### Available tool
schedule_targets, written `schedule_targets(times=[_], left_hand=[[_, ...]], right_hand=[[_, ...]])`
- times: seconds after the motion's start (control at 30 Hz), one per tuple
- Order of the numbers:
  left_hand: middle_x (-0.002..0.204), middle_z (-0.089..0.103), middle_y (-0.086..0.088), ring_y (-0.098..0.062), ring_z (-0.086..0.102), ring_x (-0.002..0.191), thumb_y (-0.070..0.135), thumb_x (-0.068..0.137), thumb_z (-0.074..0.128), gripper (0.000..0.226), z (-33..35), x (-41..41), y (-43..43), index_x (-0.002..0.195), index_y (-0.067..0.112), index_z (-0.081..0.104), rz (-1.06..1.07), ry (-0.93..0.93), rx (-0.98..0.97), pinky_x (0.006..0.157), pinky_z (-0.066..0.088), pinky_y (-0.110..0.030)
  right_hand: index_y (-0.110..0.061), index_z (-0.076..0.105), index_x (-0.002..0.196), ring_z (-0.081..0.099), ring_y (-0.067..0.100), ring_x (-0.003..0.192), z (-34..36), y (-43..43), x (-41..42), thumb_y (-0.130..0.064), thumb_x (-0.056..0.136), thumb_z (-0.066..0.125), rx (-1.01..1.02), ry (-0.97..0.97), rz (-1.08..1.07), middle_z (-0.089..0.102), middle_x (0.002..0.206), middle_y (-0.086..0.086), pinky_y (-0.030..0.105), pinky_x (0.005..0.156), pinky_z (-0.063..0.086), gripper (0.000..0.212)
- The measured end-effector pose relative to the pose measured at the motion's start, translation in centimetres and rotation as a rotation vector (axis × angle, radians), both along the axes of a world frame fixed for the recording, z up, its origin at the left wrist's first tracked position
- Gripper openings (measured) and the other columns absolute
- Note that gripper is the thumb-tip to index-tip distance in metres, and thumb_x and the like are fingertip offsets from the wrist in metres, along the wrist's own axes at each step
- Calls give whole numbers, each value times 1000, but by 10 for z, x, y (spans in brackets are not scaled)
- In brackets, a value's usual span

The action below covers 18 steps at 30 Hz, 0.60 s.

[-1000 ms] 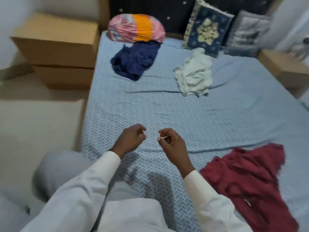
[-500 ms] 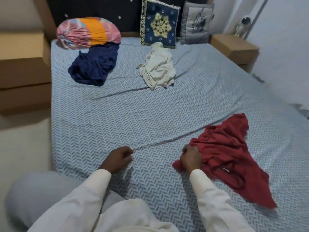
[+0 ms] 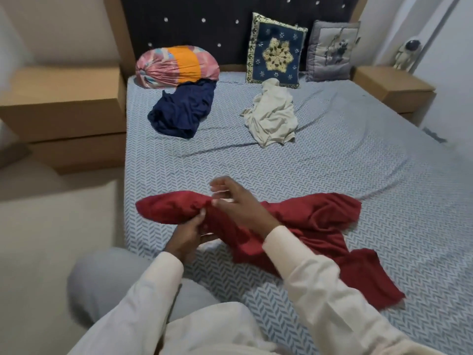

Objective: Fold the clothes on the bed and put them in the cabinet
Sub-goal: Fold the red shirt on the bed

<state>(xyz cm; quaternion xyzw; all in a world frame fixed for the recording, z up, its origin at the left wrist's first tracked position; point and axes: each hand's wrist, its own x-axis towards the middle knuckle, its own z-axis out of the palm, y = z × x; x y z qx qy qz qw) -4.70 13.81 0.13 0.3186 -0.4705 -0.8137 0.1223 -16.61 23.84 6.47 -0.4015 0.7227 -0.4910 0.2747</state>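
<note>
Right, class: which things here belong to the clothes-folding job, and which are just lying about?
Job:
red garment, gripped by the left hand
navy garment
cream garment

Lying about:
striped bolster
blue cushion
grey cushion

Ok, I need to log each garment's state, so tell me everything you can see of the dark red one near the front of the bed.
The dark red garment looks like soft, thin fabric, unfolded and crumpled, spread across the near part of the blue patterned bed sheet. Its left end is bunched, gripped by the left hand; the right hand is over its middle, grip unclear. A ragged tail trails toward the near right.
</note>
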Motion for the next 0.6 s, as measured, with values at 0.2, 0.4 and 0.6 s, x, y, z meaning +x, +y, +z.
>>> schedule_targets(times=[0.2, 0.4, 0.6], left_hand=[[65, 71, -6, -16, 68, 54, 23, 102, 47, 21, 25, -1, -22, 94, 11, 63, 385, -1, 269, 48, 58, -32], [58, 65, -5, -12, 64, 46, 16, 104, 42, 27, 66, 13, -56, 82, 11, 57, 585, 85, 361, 40, 52, -24], [56, 68, -2, -11, 65, 47, 17, 103, 45, 25, 116, 56, -88, 84, 11, 59, 724, 252, 283, 46, 55, -24]], right_hand=[[-19, 63, 94, 59, 4, 72, -30, 84, -10, -17, 66, 85, 378, -12, 130, 65, 82, -7, 35, 75, 52, 35], [-31, 24, 151, 42, 23, 134, -87, 72, 31, -54, 50, 68, 636, 558, 32, 40, 148, 5, 41, 111, 36, 113], [-32, 60, 123, 63, 10, 112, -49, 12, 49, -11, 81, 51, 200, 300, -19, 68, 118, -12, 35, 101, 47, 48]])
